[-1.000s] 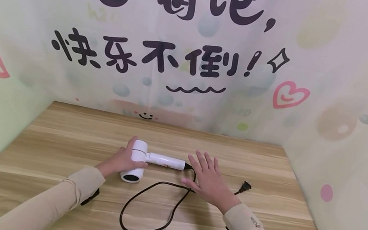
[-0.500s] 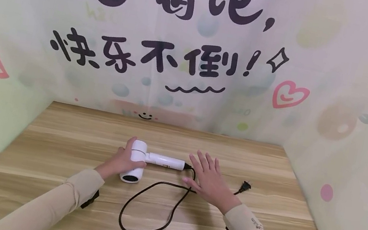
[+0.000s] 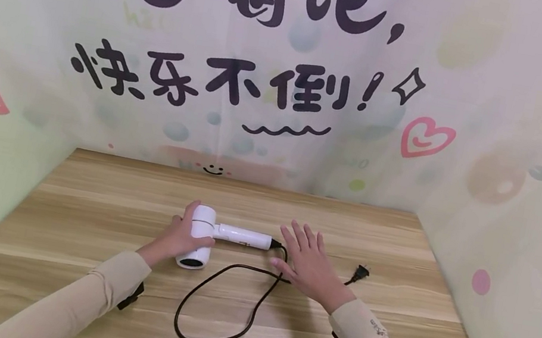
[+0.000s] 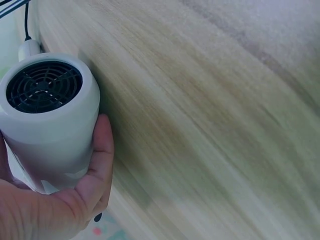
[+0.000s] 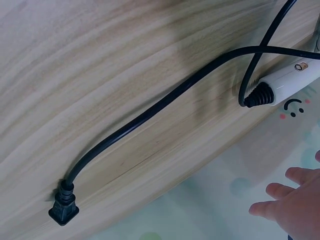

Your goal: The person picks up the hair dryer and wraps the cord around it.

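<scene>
A white hair dryer (image 3: 244,237) lies on the wooden table, its handle pointing right. My left hand (image 3: 174,238) grips its barrel, thumb on the near side and fingers round the far side; in the left wrist view the dark grille (image 4: 44,87) faces the camera. My right hand (image 3: 312,268) is spread with straight fingers, just right of the handle's end and over the black cord (image 3: 178,313). Whether it touches the cord cannot be told. In the right wrist view its fingertips (image 5: 262,209) show at the lower right, apart from the handle (image 5: 295,82).
The cord makes a loop in front of the dryer and passes under the right hand. Its two-pin plug (image 3: 360,274) lies to the right on the table (image 3: 138,182). A printed wall sheet (image 3: 274,151) rises behind the table, with walls on both sides.
Almost nothing differs. Both hands and the hair dryer keep their places; the head view has shifted very slightly.
</scene>
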The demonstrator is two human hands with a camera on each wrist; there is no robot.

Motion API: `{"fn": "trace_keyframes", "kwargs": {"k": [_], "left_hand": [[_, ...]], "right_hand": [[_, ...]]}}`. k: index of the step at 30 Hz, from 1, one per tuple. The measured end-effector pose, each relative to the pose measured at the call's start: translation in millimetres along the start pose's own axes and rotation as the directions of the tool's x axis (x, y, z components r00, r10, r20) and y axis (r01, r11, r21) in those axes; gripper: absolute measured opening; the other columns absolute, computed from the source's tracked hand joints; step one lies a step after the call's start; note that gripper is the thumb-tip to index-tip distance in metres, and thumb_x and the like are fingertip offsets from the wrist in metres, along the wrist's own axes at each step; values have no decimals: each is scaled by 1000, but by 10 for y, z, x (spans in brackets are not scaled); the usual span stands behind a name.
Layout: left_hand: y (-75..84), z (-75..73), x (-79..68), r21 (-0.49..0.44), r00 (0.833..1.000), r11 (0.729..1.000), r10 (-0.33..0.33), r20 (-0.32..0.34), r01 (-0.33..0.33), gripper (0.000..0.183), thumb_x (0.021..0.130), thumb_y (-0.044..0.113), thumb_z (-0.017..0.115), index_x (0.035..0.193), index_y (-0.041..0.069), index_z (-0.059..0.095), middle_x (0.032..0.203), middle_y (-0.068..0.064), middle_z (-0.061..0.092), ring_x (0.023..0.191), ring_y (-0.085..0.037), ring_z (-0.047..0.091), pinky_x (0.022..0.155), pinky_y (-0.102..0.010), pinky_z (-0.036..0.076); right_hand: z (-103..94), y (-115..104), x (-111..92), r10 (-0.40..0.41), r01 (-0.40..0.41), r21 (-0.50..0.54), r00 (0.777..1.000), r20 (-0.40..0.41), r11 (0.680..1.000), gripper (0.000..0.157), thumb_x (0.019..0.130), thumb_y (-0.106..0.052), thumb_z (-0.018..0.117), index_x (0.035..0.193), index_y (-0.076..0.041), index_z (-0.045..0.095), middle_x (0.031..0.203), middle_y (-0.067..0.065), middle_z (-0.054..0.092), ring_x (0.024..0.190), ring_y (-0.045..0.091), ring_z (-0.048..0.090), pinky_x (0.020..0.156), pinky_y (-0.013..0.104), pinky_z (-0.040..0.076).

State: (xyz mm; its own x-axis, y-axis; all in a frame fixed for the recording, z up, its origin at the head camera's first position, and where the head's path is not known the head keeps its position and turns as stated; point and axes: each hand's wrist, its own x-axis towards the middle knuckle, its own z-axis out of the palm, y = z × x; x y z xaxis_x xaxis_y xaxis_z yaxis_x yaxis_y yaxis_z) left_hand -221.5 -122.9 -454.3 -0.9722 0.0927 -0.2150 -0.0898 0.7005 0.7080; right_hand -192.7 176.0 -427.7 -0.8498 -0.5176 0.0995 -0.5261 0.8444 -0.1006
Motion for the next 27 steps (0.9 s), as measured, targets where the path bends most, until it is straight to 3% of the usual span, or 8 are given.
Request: {"fn": "trace_keyframes", "kwargs": {"k": [14,27], "left_hand": [[48,-19,-13,-6,999,1000,11,-31,-11,100,79,36,71,148,23,0,123,-31,31,81,-33,54,64,-39,52],[162,-113,-80,-31,992,998,52,-116,-55,102,77,37,72,148,23,0,120,-29,34,85,-37,55,65,-42,53]], "right_hand": [[-6,16,-4,25,-26,21,999,21,999,71,94,-51,42,147,-8,23,152,20,20,139,42,19,110,61,14],[-19,37,-12,142,-142,130,990,7,981,74,96,-48,41,147,0,18,151,21,22,137,43,23,110,61,15]]}}
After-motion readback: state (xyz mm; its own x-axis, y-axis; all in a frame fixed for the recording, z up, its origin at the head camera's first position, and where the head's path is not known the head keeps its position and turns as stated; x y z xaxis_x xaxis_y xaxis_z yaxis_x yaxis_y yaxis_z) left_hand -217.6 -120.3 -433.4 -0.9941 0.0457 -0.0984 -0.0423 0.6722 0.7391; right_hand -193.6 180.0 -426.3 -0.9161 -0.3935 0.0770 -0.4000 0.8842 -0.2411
